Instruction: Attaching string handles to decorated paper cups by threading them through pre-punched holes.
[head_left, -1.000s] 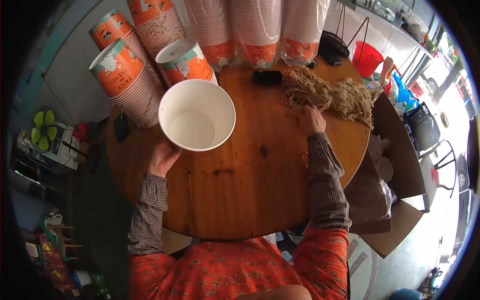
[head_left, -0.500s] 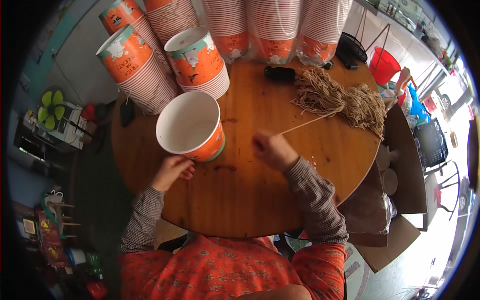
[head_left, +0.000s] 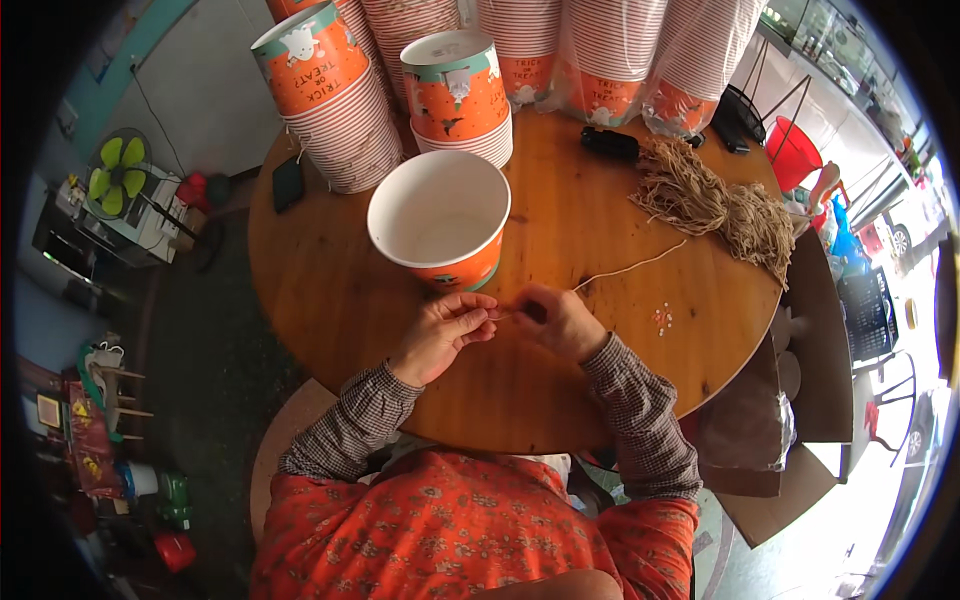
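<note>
Evidently, the left hand (head_left: 440,335) has thumb and forefinger pinched on a thin strand of string (head_left: 630,269), probably to keep so fine a thing steady. The right hand (head_left: 560,322), knuckles up and slightly blurred, is curled close beside it and seems to grip the same string, though its fingertips are hard to make out. The string appears to span the small gap between the hands, then trails from the right one across the worktop (head_left: 560,220), its slack likely leaving both hands free to work. Just beyond the left hand stands a bucket (head_left: 462,270), mouth up, presumably kept within easy reach. Farther off, on the right hand's side, lies a bundle of strands (head_left: 710,205), handy for that arm. Behind the bucket, stacked buckets (head_left: 350,150) stand nested, bases up, perhaps to save room.
</note>
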